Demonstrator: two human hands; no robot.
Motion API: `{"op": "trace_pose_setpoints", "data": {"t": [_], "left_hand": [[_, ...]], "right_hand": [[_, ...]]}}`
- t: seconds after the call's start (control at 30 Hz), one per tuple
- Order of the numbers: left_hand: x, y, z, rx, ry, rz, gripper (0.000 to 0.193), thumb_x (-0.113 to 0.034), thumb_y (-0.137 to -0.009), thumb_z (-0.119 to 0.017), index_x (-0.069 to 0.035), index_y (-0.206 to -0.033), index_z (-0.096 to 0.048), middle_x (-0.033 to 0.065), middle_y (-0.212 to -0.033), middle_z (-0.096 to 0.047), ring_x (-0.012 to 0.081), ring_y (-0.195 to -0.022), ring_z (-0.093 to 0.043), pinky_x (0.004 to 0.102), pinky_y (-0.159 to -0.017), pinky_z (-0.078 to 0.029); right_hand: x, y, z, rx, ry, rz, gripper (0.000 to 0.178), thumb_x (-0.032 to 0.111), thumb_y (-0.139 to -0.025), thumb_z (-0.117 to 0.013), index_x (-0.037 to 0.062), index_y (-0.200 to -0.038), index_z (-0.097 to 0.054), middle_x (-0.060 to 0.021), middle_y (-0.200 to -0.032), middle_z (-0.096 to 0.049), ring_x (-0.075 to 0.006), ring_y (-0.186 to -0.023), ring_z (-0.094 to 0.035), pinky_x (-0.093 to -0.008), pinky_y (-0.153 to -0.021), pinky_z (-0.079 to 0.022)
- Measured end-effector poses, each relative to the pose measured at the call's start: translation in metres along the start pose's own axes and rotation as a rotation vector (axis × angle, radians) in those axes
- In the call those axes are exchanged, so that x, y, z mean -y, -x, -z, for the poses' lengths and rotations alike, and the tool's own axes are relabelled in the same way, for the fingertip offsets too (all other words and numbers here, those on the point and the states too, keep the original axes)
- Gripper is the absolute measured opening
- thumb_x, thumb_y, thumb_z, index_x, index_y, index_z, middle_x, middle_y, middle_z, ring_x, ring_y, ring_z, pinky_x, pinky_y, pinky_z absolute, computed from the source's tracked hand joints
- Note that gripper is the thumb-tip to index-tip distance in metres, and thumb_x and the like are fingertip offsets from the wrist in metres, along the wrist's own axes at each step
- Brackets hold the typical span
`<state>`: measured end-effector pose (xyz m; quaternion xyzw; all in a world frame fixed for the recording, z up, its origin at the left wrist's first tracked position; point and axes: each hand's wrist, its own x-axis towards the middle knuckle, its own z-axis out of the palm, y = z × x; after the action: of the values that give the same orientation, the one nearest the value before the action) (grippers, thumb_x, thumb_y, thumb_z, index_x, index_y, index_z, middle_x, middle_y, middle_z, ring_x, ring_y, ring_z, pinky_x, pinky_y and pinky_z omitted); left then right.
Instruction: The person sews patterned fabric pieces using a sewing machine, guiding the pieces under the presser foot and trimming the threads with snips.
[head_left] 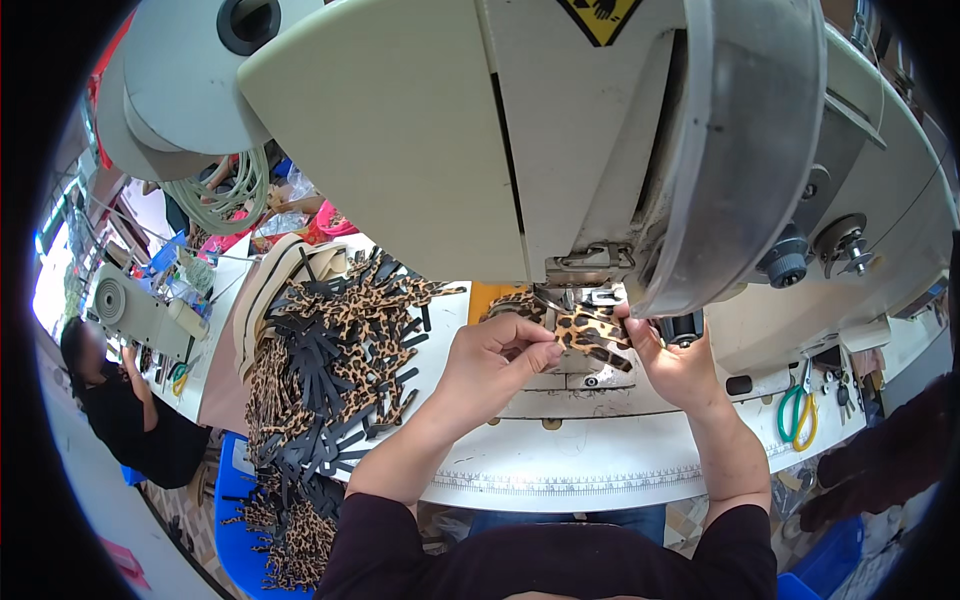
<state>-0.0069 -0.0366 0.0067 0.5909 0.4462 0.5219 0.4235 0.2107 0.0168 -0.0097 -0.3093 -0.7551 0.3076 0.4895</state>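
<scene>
A leopard-print piece (580,326) lies under the needle area of a large cream sewing machine (400,130). My left hand (490,370) pinches its left edge between thumb and fingers. On the other side, my right hand (682,372) grips the right edge, thumb and index finger near the presser foot (572,298). A black machine part (684,328) partly covers the right hand's fingers. More leopard-print fabric (512,303) shows behind my left fingers.
Left of me, a big heap of leopard-print and black strips (330,350) spills down toward a blue bin (232,500). Scissors (797,415) with green and yellow handles lie at the right. A ruler strip (570,484) runs along the table's front. Another person (130,410) sits at the far left.
</scene>
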Motion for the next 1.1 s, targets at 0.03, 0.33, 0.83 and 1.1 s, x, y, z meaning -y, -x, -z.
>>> {"op": "trace_pose_setpoints", "data": {"t": [0.03,0.33,0.83,1.1], "left_hand": [[0.001,-0.001,0.001,0.000,-0.001,0.000,0.016,-0.008,-0.083,-0.067,0.005,-0.090,-0.063,0.0091,-0.078,-0.066,0.0134,-0.070,-0.064,0.0245,-0.066,-0.053],[0.000,-0.007,-0.013,-0.079,-0.799,-0.924,0.024,-0.010,-0.065,-0.073,-0.011,-0.087,-0.062,0.0014,-0.093,-0.059,0.0234,-0.088,-0.055,0.0377,-0.073,-0.042],[0.032,-0.032,-0.008,-0.106,-0.717,-1.092,0.028,-0.003,-0.061,-0.069,-0.008,-0.088,-0.062,0.0017,-0.093,-0.060,0.0230,-0.083,-0.059,0.0342,-0.069,-0.044],[0.033,-0.028,0.000,-0.084,-0.679,-1.019,0.033,-0.003,-0.062,-0.072,-0.009,-0.092,-0.062,0.0022,-0.092,-0.061,0.0230,-0.082,-0.059,0.0343,-0.068,-0.045]], "right_hand": [[0.001,0.000,0.000,-0.001,0.000,0.000,0.013,0.004,-0.088,-0.056,-0.0011,-0.100,-0.059,-0.0065,-0.088,-0.065,-0.0110,-0.081,-0.061,-0.0252,-0.074,-0.051],[0.017,0.012,-0.016,0.141,-0.174,-0.041,0.005,-0.002,-0.089,-0.049,0.0002,-0.093,-0.051,-0.0031,-0.087,-0.056,-0.0060,-0.078,-0.052,-0.0192,-0.070,-0.042],[0.015,0.002,-0.018,0.163,0.059,0.190,0.053,0.002,-0.072,-0.073,0.0019,-0.118,-0.046,-0.0089,-0.088,-0.062,-0.0112,-0.067,-0.058,-0.0240,-0.059,-0.048],[0.018,0.005,-0.027,0.159,0.166,0.225,0.062,0.005,-0.065,-0.080,0.0031,-0.118,-0.047,-0.0075,-0.085,-0.062,-0.0106,-0.062,-0.058,-0.0234,-0.051,-0.046]]}}
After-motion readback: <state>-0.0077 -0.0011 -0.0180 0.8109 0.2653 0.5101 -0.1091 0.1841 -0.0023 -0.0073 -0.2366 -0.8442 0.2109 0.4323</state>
